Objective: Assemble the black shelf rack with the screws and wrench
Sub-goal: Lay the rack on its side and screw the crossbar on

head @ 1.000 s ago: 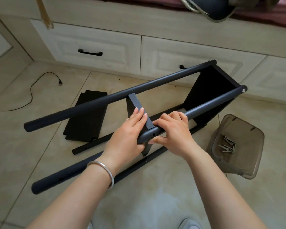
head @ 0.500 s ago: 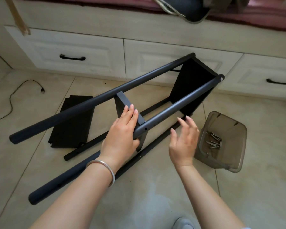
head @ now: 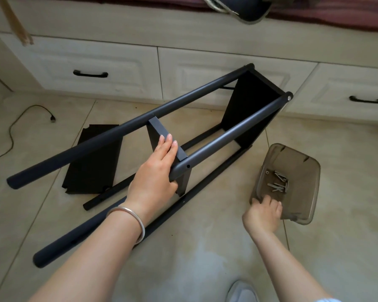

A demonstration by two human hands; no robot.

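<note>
The black shelf rack [head: 227,131] lies on its side on the tiled floor, its round poles running from lower left to upper right. One shelf panel is fixed at the far end. A second panel [head: 166,138] stands between the two upper poles. My left hand [head: 155,173] grips the near pole beside a screw hole, fingers resting on that panel's edge. My right hand [head: 263,212] touches the near rim of a tinted plastic tray [head: 301,171] that holds several silver screws [head: 278,182]. No wrench can be picked out.
A loose black shelf panel [head: 94,158] lies flat on the floor left of the rack. White drawers [head: 92,68] with black handles run along the back. A black cable [head: 20,120] trails at the far left. A shoe tip [head: 241,293] shows at the bottom.
My right hand has let go of the near pole and moved right and down to the screw tray. My left hand has stayed on the pole and panel.
</note>
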